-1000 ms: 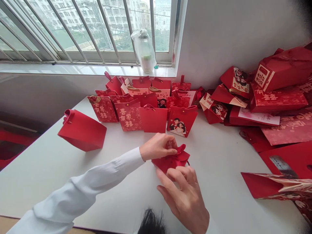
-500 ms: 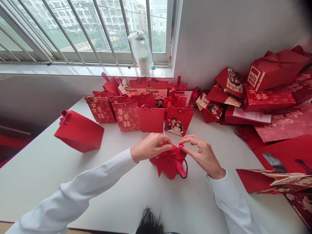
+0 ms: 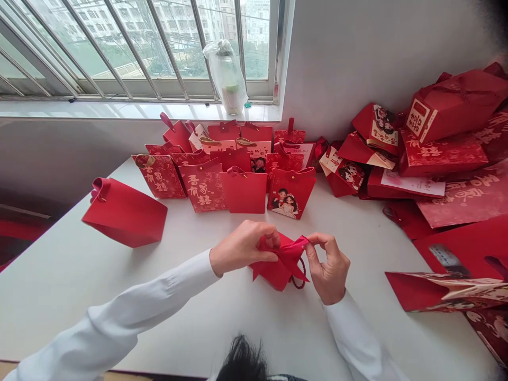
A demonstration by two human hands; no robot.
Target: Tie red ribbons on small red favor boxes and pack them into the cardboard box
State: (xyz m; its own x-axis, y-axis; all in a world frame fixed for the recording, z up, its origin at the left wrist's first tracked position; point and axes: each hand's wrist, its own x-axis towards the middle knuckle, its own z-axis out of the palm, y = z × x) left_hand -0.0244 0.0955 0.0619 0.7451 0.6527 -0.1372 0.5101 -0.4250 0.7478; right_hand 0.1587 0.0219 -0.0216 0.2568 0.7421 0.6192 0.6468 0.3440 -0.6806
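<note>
Red gift bag (image 3: 273, 272) sits on a white table (image 3: 178, 338) directly before the person, its top kept bunched by the curled left hand (image 3: 243, 248) while the right hand (image 3: 327, 267) pinches a ribbon (image 3: 292, 253), holding it taut.

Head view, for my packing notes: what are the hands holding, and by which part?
A small red gift bag, held by its red ribbon: the left hand pinches the ribbon at the bag's top, and the right hand pinches the ribbon's far end.
</note>
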